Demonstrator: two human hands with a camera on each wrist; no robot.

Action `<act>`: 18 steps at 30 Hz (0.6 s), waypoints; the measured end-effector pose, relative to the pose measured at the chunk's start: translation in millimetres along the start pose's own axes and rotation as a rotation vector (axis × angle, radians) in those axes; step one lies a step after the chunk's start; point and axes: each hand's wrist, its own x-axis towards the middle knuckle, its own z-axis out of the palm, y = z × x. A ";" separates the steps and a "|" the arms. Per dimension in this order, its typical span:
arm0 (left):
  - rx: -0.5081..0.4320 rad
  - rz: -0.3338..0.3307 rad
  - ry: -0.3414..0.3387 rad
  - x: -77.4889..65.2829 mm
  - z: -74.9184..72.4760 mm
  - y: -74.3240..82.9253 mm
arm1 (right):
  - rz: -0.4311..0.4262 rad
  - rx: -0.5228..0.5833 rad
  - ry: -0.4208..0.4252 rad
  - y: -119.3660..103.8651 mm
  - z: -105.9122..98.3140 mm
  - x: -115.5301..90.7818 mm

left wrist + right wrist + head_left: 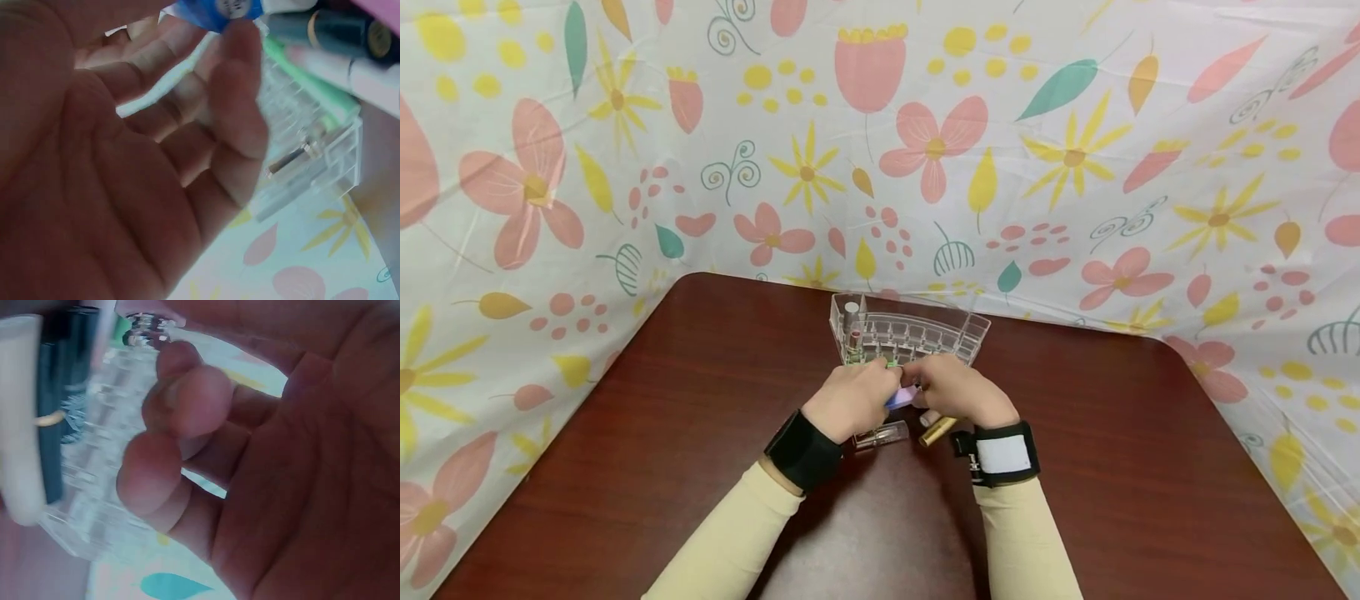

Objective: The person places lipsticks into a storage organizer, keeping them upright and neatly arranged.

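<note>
Both hands meet in front of a clear cosmetics organizer point(917, 333). Between them is a blue-and-lilac cosmetic tube point(902, 396). My left hand point(859, 396) pinches its blue end point(215, 12), which bears a round pale label in the left wrist view. My right hand point(961, 390) holds the other end between thumb and fingers. A shiny silver part point(149, 330) of it shows at the right fingertips. The middle of the tube is hidden by fingers. Below the hands lie a clear-capped lipstick point(882, 435) and a gold tube point(937, 431).
In the organizer's left side stand a white-topped tube point(852, 310) and a red lipstick point(855, 338). The left wrist view shows a green tube point(319, 84) and a dark gold-ringed tube point(337, 34). A pale tube point(19, 419) appears in the right wrist view. Flowered cloth point(925, 150) hangs behind the brown table point(700, 400).
</note>
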 end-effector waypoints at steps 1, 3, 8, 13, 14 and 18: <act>-0.007 0.008 0.021 -0.1 -3.0 -2.1 | -0.013 -0.008 0.030 -0.9 -3.6 -2.1; -0.019 0.031 0.064 -0.8 -9.3 -5.9 | -0.031 -0.014 0.085 -2.8 -10.8 -7.2; -0.065 0.064 0.144 -3.2 -25.6 -15.0 | -0.022 0.048 0.178 -6.7 -25.7 -17.8; -0.101 0.094 0.278 -9.1 -41.1 -23.9 | -0.035 0.148 0.274 -11.0 -34.4 -22.6; -0.109 0.102 0.313 -10.7 -43.5 -25.6 | -0.035 0.159 0.296 -12.0 -35.9 -23.4; -0.126 0.149 0.451 -15.1 -50.7 -30.3 | -0.048 0.208 0.390 -15.8 -40.8 -26.8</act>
